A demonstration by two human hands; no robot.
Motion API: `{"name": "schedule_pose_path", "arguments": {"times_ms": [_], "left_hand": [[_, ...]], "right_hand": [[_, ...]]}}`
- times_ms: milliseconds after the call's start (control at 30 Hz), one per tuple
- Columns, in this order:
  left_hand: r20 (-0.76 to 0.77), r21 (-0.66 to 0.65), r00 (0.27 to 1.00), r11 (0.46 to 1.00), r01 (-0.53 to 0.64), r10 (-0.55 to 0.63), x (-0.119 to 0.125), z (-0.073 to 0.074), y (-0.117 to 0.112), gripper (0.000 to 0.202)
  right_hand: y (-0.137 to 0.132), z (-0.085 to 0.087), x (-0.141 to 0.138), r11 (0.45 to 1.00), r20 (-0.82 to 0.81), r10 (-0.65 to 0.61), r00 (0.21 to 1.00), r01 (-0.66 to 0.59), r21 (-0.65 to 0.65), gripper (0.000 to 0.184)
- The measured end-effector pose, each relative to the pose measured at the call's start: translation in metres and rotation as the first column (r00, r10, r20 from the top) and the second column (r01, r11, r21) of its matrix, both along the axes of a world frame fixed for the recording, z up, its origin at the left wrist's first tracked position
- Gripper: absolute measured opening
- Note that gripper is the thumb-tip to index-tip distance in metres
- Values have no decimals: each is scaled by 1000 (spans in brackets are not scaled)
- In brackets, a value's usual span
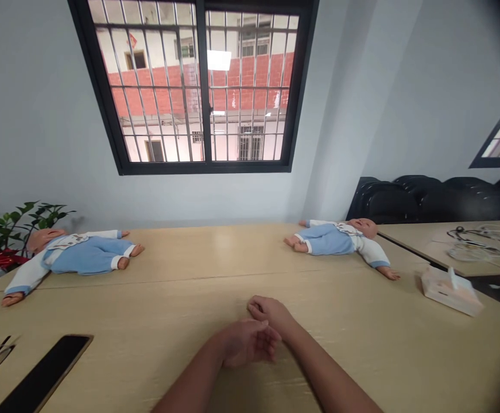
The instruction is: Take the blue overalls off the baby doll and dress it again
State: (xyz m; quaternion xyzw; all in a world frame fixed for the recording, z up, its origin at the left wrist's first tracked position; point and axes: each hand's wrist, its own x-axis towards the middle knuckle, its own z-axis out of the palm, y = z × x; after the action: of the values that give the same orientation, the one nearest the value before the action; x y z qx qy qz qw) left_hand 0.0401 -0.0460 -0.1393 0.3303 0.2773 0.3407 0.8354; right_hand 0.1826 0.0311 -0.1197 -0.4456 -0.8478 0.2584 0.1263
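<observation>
The left hand is loosely spread, its slightly curled fingers just beside the right wrist; blur makes it hard to tell whether they touch. The right hand, just beyond it, is curled into a loose fist above or on the surface. A doll in blue and white lies beyond the right hand, to its right; a second doll lies well left of the left hand, beyond a phone. A tissue box sits well right of the right hand.
</observation>
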Motion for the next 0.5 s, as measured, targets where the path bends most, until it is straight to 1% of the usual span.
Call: {"name": "schedule_pose_path", "arguments": {"times_ms": [167,500], "left_hand": [[7,10,1000,1000,-6,6,0,-1,0,45],[-5,22,1000,1000,-4,4,0,-2,0,45]], "right_hand": [[-1,2,0,1000,4,-9,1000,9,-10,27],[1,0,0,1000,1,1,1000,-1,-7,28]]}}
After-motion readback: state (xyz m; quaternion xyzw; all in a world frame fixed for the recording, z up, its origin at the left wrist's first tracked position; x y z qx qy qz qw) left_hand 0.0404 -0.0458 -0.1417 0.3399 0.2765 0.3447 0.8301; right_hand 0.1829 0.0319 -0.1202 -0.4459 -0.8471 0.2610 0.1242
